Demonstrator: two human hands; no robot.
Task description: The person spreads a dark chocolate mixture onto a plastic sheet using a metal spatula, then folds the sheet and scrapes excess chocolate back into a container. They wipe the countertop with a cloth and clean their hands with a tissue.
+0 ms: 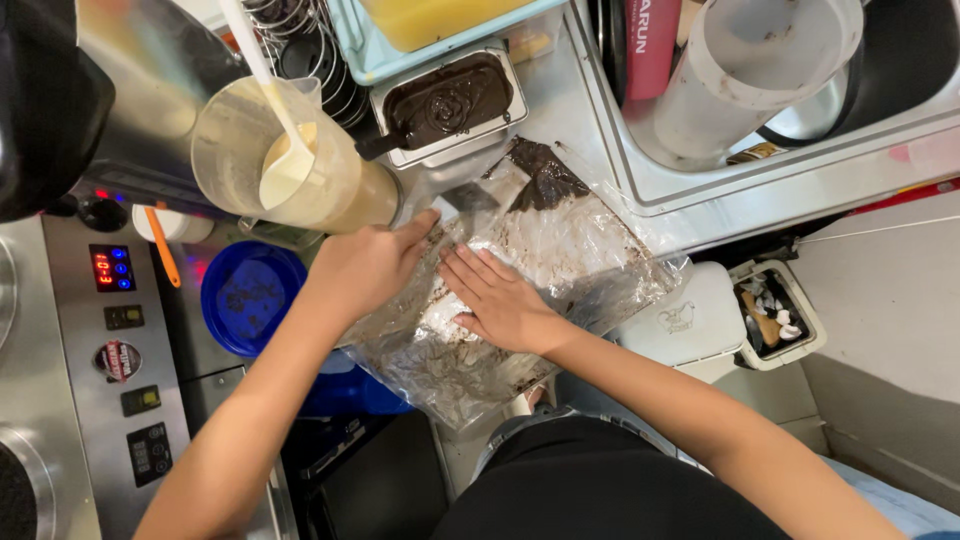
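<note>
A clear plastic bag (560, 250) smeared with dark chocolate lies flat on the steel counter edge, with a lump of chocolate (545, 178) gathered at its far corner. My left hand (365, 265) grips the bag's left edge, fingers curled over the film. My right hand (500, 300) lies flat on the middle of the bag, fingers spread and pressing down. Just beyond the bag's far corner sits a metal pan of dark chocolate (448, 100).
A plastic measuring jug (285, 160) of pale batter with a white ladle stands at the left. A blue bowl (250, 295) sits below it beside a steel machine panel (115, 330). A sink (800, 110) with a large plastic container lies at the right, a small bin (775, 315) below.
</note>
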